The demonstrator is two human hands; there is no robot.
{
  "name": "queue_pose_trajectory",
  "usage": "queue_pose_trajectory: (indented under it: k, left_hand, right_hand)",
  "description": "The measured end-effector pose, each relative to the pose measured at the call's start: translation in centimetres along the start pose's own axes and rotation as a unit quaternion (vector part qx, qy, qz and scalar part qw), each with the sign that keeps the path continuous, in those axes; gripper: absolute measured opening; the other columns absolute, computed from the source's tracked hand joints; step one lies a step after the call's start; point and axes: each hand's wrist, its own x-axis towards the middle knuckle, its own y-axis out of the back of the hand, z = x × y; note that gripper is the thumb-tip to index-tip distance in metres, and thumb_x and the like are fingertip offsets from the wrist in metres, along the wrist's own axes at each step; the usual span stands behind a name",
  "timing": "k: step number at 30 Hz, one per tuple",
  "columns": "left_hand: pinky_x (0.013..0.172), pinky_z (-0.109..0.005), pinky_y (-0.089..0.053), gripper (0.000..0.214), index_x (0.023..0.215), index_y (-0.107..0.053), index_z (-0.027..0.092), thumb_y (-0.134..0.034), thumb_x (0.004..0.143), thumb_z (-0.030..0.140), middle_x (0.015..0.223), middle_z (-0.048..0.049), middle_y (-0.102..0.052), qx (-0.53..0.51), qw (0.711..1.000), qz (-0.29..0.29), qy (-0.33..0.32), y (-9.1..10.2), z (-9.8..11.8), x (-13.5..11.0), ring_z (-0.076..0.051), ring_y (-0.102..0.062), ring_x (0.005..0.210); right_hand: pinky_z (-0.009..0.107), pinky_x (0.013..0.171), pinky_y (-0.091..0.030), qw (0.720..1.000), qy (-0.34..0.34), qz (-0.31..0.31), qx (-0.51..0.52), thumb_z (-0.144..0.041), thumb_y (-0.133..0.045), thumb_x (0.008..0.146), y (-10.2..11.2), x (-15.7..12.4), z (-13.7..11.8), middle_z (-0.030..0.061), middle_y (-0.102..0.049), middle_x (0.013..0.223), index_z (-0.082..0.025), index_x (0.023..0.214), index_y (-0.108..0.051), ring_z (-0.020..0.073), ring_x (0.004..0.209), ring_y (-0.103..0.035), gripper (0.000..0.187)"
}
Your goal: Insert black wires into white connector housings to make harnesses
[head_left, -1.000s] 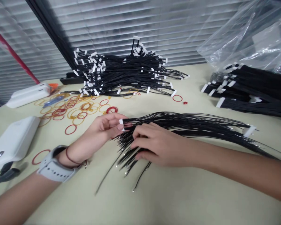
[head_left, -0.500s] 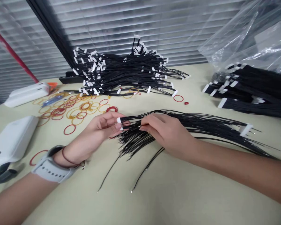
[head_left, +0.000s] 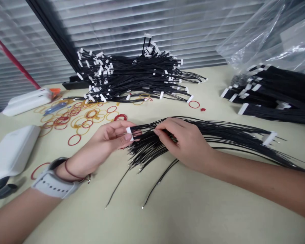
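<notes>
A loose fan of thin black wires (head_left: 218,135) lies across the beige table (head_left: 193,210), metal tips pointing toward me. My left hand (head_left: 109,142), with a grey watch on the wrist, pinches a small white connector (head_left: 129,133) at the wires' left end. My right hand (head_left: 185,142) is closed in a pinch on a single black wire just right of that connector, the fingertips nearly touching the left hand's. Two stray wires (head_left: 157,183) lie apart in front of the bundle.
A big heap of black wires with white connectors (head_left: 137,76) sits at the back. Red and yellow rubber bands (head_left: 78,117) are scattered left. White devices (head_left: 12,152) lie at the far left. Bundled wires (head_left: 277,98) and a clear plastic bag (head_left: 269,37) are at the right.
My right hand has lifted off the wire tips and moved up and left, now pinching one wire beside the connector. My left hand has stayed holding the connector.
</notes>
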Motion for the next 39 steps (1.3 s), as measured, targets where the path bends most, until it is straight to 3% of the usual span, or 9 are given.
queue_pose_trajectory:
  k: [4, 12, 17, 22, 28, 32, 39]
  left_hand:
    - [0.071, -0.013, -0.048, 0.014, 0.091, -0.062, 0.022, -0.062, 0.078, 0.017, 0.086, 0.0018, -0.069, -0.003, 1.000, -0.006, 0.010, -0.2, 0.1, 0.1, -0.008, -0.063, 0.077]
    - [0.068, -0.011, -0.048, 0.016, 0.090, -0.063, 0.024, -0.063, 0.077, 0.014, 0.083, 0.0055, -0.070, -0.013, 1.000, -0.005, 0.006, -0.4, 0.4, -0.1, -0.005, -0.062, 0.074]
    - [0.068, -0.015, -0.047, 0.016, 0.093, -0.061, 0.019, -0.060, 0.079, 0.014, 0.085, 0.0007, -0.069, 0.017, 1.000, -0.007, 0.007, -0.5, 0.5, -0.1, -0.009, -0.063, 0.076]
    - [0.061, -0.009, -0.043, 0.018, 0.093, -0.060, 0.015, -0.058, 0.078, 0.005, 0.076, 0.0032, -0.069, 0.044, 0.998, -0.024, -0.031, -0.9, 0.6, -0.3, -0.003, -0.059, 0.066]
    - [0.058, -0.010, -0.043, 0.016, 0.089, -0.061, 0.011, -0.058, 0.075, 0.003, 0.072, 0.0019, -0.066, 0.052, 0.998, -0.009, -0.031, -1.6, 0.5, -0.5, -0.004, -0.057, 0.064]
    - [0.060, -0.012, -0.044, 0.017, 0.092, -0.060, 0.014, -0.059, 0.076, 0.008, 0.078, -0.0001, -0.068, 0.059, 0.997, -0.025, -0.036, -2.0, 0.6, -0.8, -0.007, -0.059, 0.069]
    - [0.059, -0.010, -0.045, 0.017, 0.092, -0.060, 0.016, -0.056, 0.078, 0.007, 0.075, 0.0009, -0.069, 0.056, 0.997, -0.031, -0.047, -2.3, 0.9, -1.1, -0.006, -0.061, 0.068]
  right_hand:
    - [0.022, 0.061, -0.039, 1.000, -0.002, 0.017, -0.004, -0.015, -0.044, 0.085, 0.0, 0.0, -0.1, 0.0017, -0.059, 0.071, -0.013, 0.079, -0.056, 0.0101, 0.065, -0.052, 0.013]
    - [0.024, 0.064, -0.041, 1.000, 0.007, -0.021, -0.006, -0.017, -0.041, 0.087, -0.1, 0.0, -0.1, 0.0048, -0.060, 0.075, -0.011, 0.081, -0.056, 0.0119, 0.069, -0.053, 0.017]
    - [0.024, 0.064, -0.041, 0.999, 0.006, -0.035, -0.014, -0.017, -0.040, 0.087, 0.0, 0.0, 0.0, 0.0046, -0.058, 0.075, -0.011, 0.081, -0.055, 0.0117, 0.069, -0.052, 0.018]
    - [0.024, 0.062, -0.039, 0.999, 0.004, -0.043, -0.015, -0.017, -0.040, 0.087, 0.0, -0.1, -0.2, 0.0037, -0.057, 0.074, -0.011, 0.080, -0.055, 0.0112, 0.067, -0.051, 0.018]
    - [0.023, 0.058, -0.037, 0.996, -0.018, -0.085, 0.005, -0.018, -0.038, 0.088, 0.0, 0.1, -0.4, 0.0030, -0.056, 0.074, -0.013, 0.082, -0.051, 0.0101, 0.064, -0.049, 0.015]
    - [0.024, 0.055, -0.036, 0.992, 0.014, -0.121, -0.040, -0.023, -0.033, 0.091, -0.4, 0.0, -0.6, 0.0034, -0.055, 0.072, -0.013, 0.082, -0.050, 0.0117, 0.063, -0.049, 0.022]
    - [0.024, 0.056, -0.037, 0.987, 0.116, -0.077, -0.077, -0.016, -0.034, 0.090, -1.0, -0.5, -0.8, 0.0034, -0.051, 0.069, -0.012, 0.077, -0.051, 0.0118, 0.063, -0.045, 0.022]
